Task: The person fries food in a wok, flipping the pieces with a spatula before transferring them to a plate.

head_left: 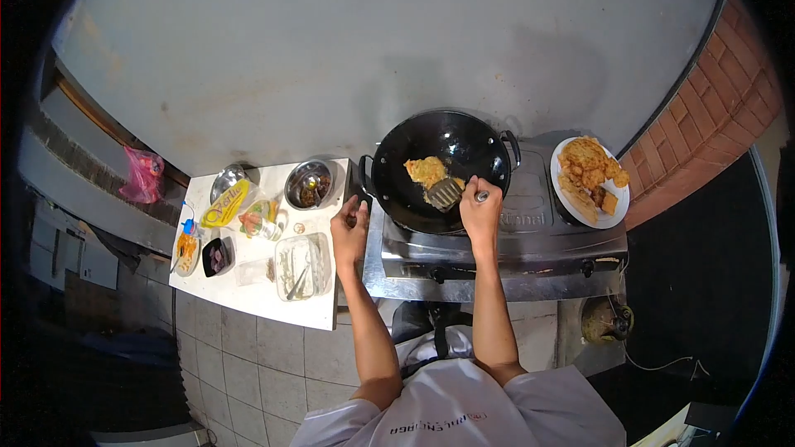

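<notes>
My right hand (481,209) grips the handle of a slotted spatula (445,194), its blade down in the black wok (406,132). The blade lies against pieces of golden fried batter (426,170) in the middle of the wok. The wok sits on the metal gas stove (530,248). My left hand (350,233) hovers by the right edge of the white table, just left of the wok's left handle (367,176). Its fingers are loosely bent and apart, with nothing seen in them.
A white plate of fried food (612,213) stands right of the wok. On the white table (248,296) are a clear container with a spoon (301,269), metal bowls (310,185), a yellow packet (225,204) and a black bowl (217,257). A gas cylinder (607,320) stands below right.
</notes>
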A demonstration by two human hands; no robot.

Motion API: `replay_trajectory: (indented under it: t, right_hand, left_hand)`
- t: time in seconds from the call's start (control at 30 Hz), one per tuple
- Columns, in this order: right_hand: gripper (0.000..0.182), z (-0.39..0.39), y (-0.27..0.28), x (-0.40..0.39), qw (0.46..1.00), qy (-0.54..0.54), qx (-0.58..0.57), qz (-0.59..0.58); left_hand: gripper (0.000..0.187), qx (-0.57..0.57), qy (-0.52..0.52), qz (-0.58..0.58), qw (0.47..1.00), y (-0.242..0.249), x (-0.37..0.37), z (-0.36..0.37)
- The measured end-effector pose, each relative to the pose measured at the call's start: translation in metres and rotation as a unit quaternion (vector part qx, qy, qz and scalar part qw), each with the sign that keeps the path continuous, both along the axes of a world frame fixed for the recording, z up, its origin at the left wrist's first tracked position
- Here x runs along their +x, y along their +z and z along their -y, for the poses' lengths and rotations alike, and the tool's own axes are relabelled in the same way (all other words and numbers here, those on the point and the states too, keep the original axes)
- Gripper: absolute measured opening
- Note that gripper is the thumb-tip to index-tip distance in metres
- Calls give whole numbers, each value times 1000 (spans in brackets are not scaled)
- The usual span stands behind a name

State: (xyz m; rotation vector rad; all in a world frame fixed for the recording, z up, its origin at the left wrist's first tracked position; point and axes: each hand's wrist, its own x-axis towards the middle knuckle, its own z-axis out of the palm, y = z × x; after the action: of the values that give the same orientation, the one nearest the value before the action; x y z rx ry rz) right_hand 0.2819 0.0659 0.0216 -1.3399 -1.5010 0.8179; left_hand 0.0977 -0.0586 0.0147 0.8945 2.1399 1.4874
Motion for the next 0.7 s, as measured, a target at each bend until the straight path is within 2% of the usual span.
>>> replay_trajectory:
  t: [0.2, 0.37, 0.4, 0.47, 0.53, 0.7]
  right_hand:
    - [29, -11, -11, 6, 998, 36, 33, -41]
    - [32, -9, -8, 8, 998, -1, 57, -25]
    - [32, -8, -6, 8, 998, -1, 58, -24]
    - [33, -7, -2, 9, 992, 2, 70, -105]
    - [34, -7, 1, 12, 992, 3, 74, -104]
    - [34, -3, 13, 18, 991, 1, 84, -99]
  left_hand:
    - [41, -11, 9, -3, 1000, 8, -3, 2]
    - [41, -12, 4, 1, 1000, 9, -3, 2]
    - [39, 4, 4, 8, 1000, 11, -1, 1]
    - [38, 21, 5, 17, 1000, 10, 0, 0]
    - [39, 29, 0, -17, 999, 3, -3, -2]
    - [42, 55, -9, 5, 998, -4, -2, -9]
